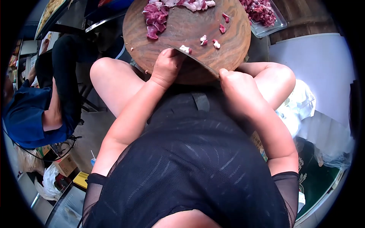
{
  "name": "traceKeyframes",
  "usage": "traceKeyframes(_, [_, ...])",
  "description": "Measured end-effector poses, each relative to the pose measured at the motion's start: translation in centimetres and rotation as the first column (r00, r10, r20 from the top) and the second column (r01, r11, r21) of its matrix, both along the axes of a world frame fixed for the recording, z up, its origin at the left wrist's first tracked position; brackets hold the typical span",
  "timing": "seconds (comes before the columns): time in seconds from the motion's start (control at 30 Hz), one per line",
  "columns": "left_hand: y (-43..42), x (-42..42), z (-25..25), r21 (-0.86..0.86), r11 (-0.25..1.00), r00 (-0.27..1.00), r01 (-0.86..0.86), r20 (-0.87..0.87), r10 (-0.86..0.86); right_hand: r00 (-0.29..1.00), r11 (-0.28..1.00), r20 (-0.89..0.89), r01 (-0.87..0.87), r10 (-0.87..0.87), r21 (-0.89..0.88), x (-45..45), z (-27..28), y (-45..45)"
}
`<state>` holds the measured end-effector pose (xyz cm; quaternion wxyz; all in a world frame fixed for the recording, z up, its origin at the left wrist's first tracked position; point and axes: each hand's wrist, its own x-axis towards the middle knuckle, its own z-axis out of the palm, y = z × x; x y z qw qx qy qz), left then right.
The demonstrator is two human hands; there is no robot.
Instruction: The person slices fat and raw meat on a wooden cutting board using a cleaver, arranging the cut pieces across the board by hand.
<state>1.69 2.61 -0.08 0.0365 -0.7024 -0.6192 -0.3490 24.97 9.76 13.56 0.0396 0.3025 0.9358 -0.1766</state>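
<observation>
A round wooden chopping block [171, 28] stands in front of my knees. My right hand [237, 87] is closed round the handle end of a knife [199, 64], whose blade slants up and left across the block's near edge. My left hand [167, 66] has its fingers curled by the blade's far end; what they hold, if anything, is hidden. A small white and red meat scrap [185, 49] lies just beyond the blade. Sliced red meat [155, 19] is at the block's far left, with paler meat strips [194, 4] along the far edge. Several small scraps lie right of the middle.
A clear plastic tray [279, 23] of chopped red meat [262, 11] sits beyond the block's right side. On the left sits another person in a blue top [28, 114]. White plastic bags [298, 104] lie to my right, and a cardboard box [65, 165] is at lower left.
</observation>
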Motion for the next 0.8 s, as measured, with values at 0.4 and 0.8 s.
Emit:
traceKeyframes(0.4, [-1.0, -0.2, 1.0, -0.105, 0.981, 0.946, -0.161, 0.265, 0.184, 0.994, 0.999, -0.094, 0.053, -0.051, 0.011, -4.5, -3.5, 4.3])
traceKeyframes(0.8, [-0.9, -1.1, -0.3, -0.046, 0.994, 0.995, -0.097, 0.001, 0.097, 1.000, 0.999, -0.024, 0.001, -0.002, -0.045, 0.0, -0.6, -1.1])
